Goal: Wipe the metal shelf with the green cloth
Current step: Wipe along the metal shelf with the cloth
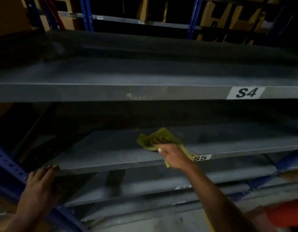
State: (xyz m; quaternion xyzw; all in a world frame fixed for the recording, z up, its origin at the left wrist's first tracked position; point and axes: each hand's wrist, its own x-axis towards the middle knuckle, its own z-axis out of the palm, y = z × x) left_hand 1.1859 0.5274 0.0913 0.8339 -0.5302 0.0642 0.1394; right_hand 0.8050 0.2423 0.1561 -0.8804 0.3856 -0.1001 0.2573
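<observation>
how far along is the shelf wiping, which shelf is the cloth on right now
Done: nothing clearly shows; the dim light hides what is clean. In hand: the right hand presses the green cloth on the S5 shelf, near its middle and just left of the S5 label, while the left hand rests on that shelf's front left corner. Left: likely the rest of that shelf; the S4 shelf above has a pale smudge on its front edge.

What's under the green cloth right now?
The green cloth lies on the grey S5 shelf, pressed by the right hand. Its tail hangs over the front edge. The shelf surface beneath is hidden.
</observation>
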